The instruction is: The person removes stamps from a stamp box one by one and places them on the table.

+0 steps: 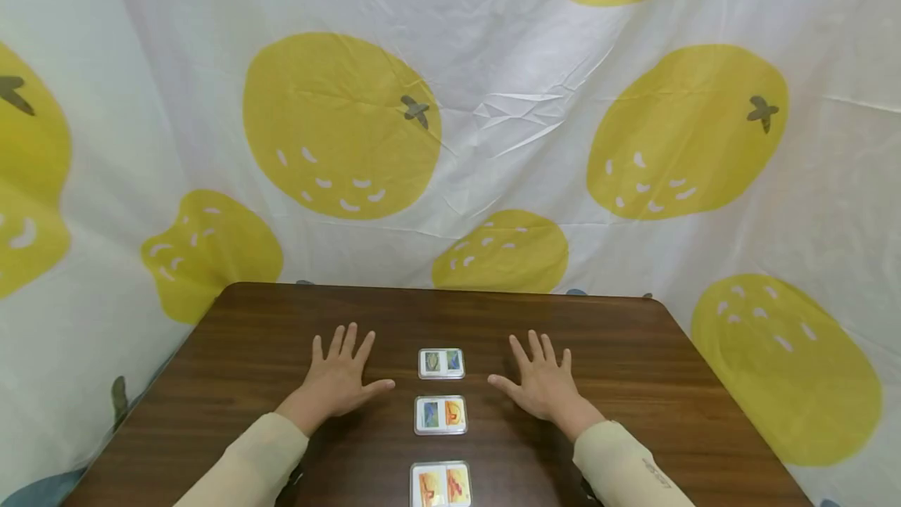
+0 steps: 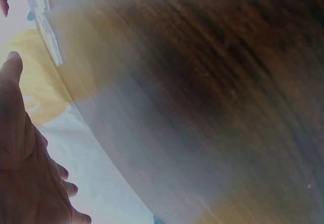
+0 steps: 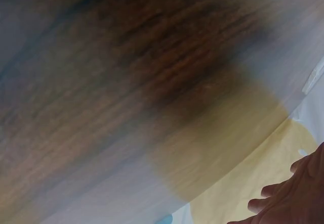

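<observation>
Both hands are apart from each other, the left hand (image 1: 338,378) on the left and the right hand (image 1: 540,386) on the right, with fingers straight and spread. Their palms are turned down to the brown table (image 1: 633,382), and the thumbs point inward. I cannot tell if the palms touch the wood.

Between the hands, three cards in clear cases lie flat on the table, in one row which goes from far to near. The far card (image 1: 441,364) has a greenish picture on its left half and a bluish one on its right half. It lies between the two thumbs, apart from both. Next comes the middle card (image 1: 440,415), with a blue-green picture at left and an orange one at right. The near card (image 1: 440,485) carries two orange pictures, and the lower border of the head view cuts it.

Pale sleeves (image 1: 263,448) cover both forearms; the right one bears small dark letters. Behind the far edge of the table hangs a white cloth (image 1: 493,100), printed with big yellow fruits. In the wrist views, the glossy table reflects its yellow and white.
</observation>
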### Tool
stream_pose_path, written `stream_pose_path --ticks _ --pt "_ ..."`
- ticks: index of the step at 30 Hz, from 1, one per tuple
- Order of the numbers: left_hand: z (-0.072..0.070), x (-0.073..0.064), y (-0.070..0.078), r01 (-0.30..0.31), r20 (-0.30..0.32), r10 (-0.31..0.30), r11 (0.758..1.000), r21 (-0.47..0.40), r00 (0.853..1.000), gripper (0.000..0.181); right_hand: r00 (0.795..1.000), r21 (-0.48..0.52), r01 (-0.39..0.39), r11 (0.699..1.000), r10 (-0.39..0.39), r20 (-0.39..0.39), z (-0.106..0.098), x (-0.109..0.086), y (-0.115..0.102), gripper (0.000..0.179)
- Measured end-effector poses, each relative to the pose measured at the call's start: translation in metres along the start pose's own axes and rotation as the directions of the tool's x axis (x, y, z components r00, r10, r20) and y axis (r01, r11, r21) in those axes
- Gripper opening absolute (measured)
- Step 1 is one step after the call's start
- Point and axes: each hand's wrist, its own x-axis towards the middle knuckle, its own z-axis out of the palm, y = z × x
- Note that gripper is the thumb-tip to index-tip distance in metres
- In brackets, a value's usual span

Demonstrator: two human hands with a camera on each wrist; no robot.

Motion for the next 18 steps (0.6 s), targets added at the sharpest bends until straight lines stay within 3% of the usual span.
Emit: stream_pose_path --ticks 10,18 --pt "-0.0015 0.0054 0.0015 -0.048 -0.045 0.046 0.998 -0.029 0.998 0.098 0.999 0.041 0.038 0.998 -0.037 -0.031 -0.0008 0.0017 -0.0031 0.084" --pt "-0.0005 0.0096 0.0043 -0.078 -0.053 0.078 0.997 -0.002 0.996 0.096 0.995 0.046 0.082 0.996 -0.079 -0.059 -0.0009 0.0061 0.0024 0.083"
